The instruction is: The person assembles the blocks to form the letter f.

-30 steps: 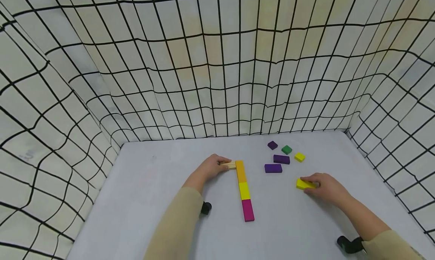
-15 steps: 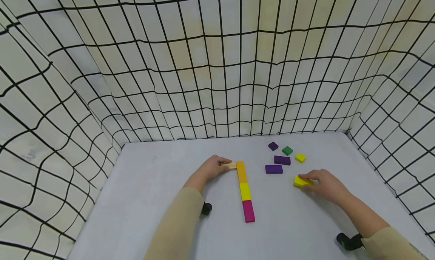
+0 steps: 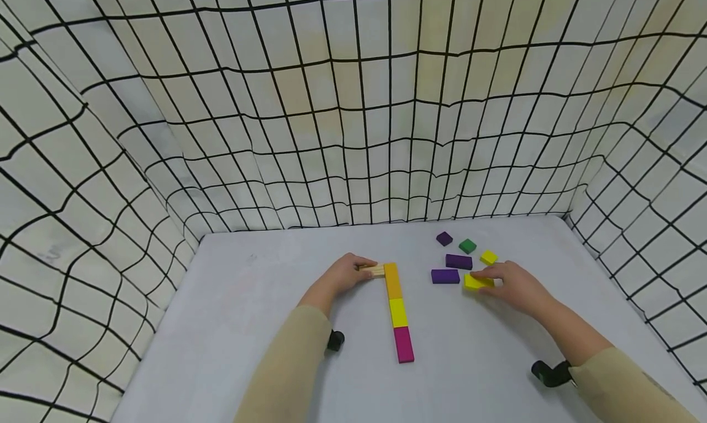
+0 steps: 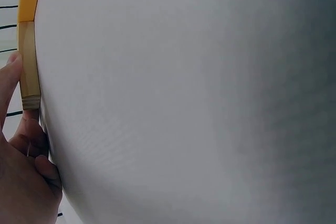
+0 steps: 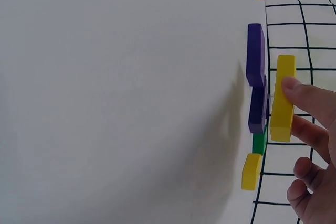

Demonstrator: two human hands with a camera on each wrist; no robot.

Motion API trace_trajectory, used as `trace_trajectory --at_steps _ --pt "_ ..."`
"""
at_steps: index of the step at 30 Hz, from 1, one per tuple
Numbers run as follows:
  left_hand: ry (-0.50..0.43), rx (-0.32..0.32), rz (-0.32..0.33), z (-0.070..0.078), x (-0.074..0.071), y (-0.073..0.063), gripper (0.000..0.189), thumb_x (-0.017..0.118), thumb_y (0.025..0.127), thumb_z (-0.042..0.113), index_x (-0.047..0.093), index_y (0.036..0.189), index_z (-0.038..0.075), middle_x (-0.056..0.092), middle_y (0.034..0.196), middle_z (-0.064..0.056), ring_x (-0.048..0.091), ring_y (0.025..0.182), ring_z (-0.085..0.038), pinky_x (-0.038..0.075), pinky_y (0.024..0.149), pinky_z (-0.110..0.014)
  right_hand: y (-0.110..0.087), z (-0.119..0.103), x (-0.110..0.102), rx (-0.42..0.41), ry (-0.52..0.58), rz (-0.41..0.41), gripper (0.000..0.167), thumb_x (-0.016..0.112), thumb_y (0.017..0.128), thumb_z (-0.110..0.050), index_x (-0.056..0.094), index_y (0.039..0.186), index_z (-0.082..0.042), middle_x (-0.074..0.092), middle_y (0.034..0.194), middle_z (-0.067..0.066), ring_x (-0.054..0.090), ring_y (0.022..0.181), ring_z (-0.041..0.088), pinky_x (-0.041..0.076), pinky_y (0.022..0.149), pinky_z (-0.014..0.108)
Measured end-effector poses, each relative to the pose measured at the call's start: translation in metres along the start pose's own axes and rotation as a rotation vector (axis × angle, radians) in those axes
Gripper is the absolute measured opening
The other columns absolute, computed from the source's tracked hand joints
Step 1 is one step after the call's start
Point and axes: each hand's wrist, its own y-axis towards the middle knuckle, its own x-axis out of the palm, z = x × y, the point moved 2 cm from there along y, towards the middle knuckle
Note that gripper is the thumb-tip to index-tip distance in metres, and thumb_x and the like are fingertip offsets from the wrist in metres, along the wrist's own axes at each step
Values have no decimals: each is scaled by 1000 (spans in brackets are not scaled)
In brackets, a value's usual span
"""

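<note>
My left hand (image 3: 343,273) grips a plain wooden block (image 4: 29,61) between thumb and fingers. That block's far end meets the upper end of an orange block (image 3: 392,280). Below the orange one a yellow block (image 3: 397,312) and a magenta block (image 3: 404,344) continue the line, end to end. My right hand (image 3: 516,286) pinches a longer yellow block (image 5: 283,100) with thumb and fingertips, raised above the table in the right wrist view. Two purple blocks, one nearer (image 3: 445,277) and one farther (image 3: 458,261), lie just left of and behind it.
Behind the purple blocks lie a dark purple piece (image 3: 444,239), a green piece (image 3: 467,246) and a small yellow piece (image 3: 488,257). Black netting (image 3: 353,122) encloses the white table (image 3: 232,325) at the back and sides. A dark device (image 3: 551,374) sits at the right wrist.
My right hand has carried the yellow block leftward and away from me, toward the purple blocks. The left hand stays on the wooden block, and the line of blocks has not moved.
</note>
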Motion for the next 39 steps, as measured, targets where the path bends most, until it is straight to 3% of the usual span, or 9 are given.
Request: trace_trajectory --at_steps 5,17,28,39 --pt "0 11 -2 1 0 -2 31 67 96 27 70 127 24 57 128 -6 51 114 -23 38 107 -45 17 -10 3 -23 -11 -18 36 75 89 -26 72 124 -19 67 122 11 52 119 39 42 100 58" --pt "3 7 -13 3 0 -2 31 67 96 27 70 127 25 57 126 -6 51 110 -23 39 106 -45 53 -46 10 -109 -25 -52 37 74 90 -27 70 127 -20 68 120 6 58 112 29 49 96 47" --pt "5 -1 -13 1 0 0 31 68 96 28 70 126 25 58 129 -5 51 115 -23 37 108 -45 84 -65 25 -55 -43 -118 38 73 91 -30 69 129 -27 67 124 0 54 121 29 42 103 52" --pt "-8 -19 -12 1 -2 -1 30 67 96 29 70 126 26 57 127 -6 51 110 -23 40 106 -46 106 -80 46 -71 -92 -143 37 74 90 -30 70 127 -27 68 122 -1 56 117 25 45 101 47"
